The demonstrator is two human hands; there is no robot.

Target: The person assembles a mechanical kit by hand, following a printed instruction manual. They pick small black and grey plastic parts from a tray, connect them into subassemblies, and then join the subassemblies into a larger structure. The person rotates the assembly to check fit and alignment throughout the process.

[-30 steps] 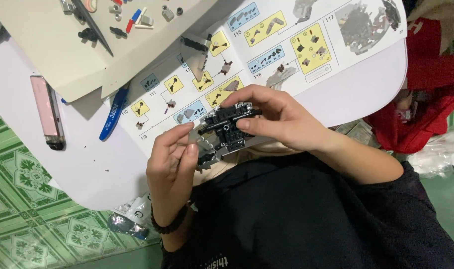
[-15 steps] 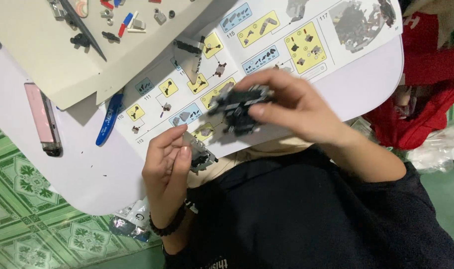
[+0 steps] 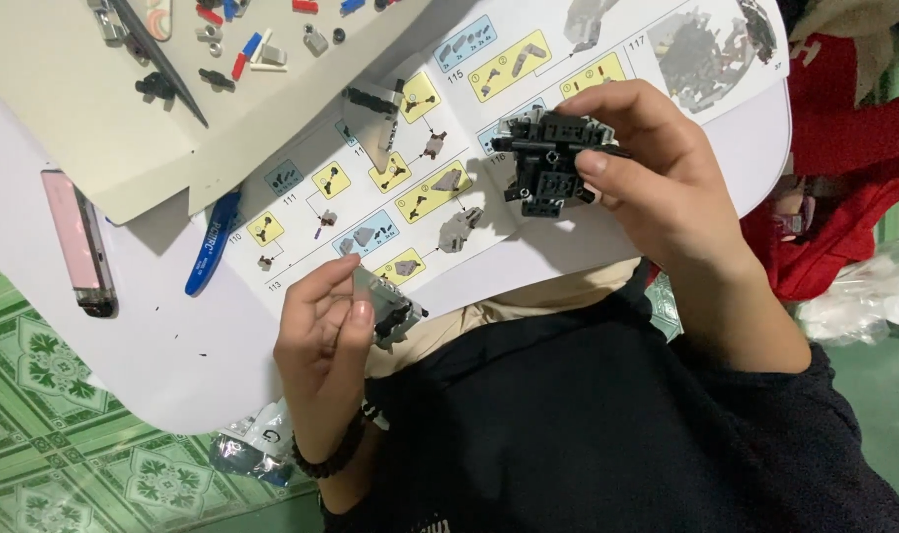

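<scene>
While the open instruction booklet point(image 3: 489, 188) lies across the white table point(image 3: 124, 336), the right hand point(image 3: 657, 188) clasps a black brick assembly point(image 3: 548, 163) above it and the left hand point(image 3: 321, 336) pinches a small grey sub-assembly point(image 3: 392, 311) near the table edge; joining them apparently calls for careful alignment.

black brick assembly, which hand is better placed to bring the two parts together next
Probably the left. The left hand pinches the small grey piece in its fingertips, so it can travel easily. The right hand grips the larger black assembly over the instruction booklet and can hold it steady.
</scene>
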